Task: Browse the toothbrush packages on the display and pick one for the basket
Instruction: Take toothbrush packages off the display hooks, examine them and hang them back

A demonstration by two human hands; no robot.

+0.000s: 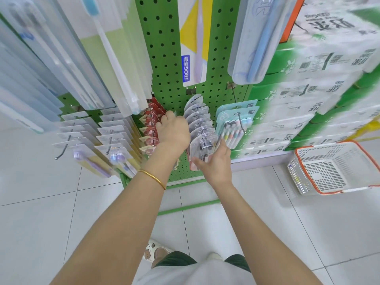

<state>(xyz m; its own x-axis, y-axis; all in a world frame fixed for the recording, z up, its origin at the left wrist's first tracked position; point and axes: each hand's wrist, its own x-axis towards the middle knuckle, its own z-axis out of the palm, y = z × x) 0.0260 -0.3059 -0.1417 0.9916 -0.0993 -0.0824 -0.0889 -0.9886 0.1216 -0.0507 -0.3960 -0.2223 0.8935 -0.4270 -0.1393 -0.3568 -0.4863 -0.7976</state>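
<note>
On the lower hooks of the green pegboard (162, 58), at far left, purple toothbrush packs (82, 157) hang in two rows. Next comes a row of red packages (151, 124). Your left hand (173, 130) rests against this row with its fingers curled among the cards; you cannot tell whether they grip one. Right of it hangs a row of grey packages (197, 118). Your right hand (216, 161) grasps the front package (202, 148) of that row, thumb on its face. Far right, the basket (327, 173) stands on the floor tiles (267, 212), well apart from both hands.
</note>
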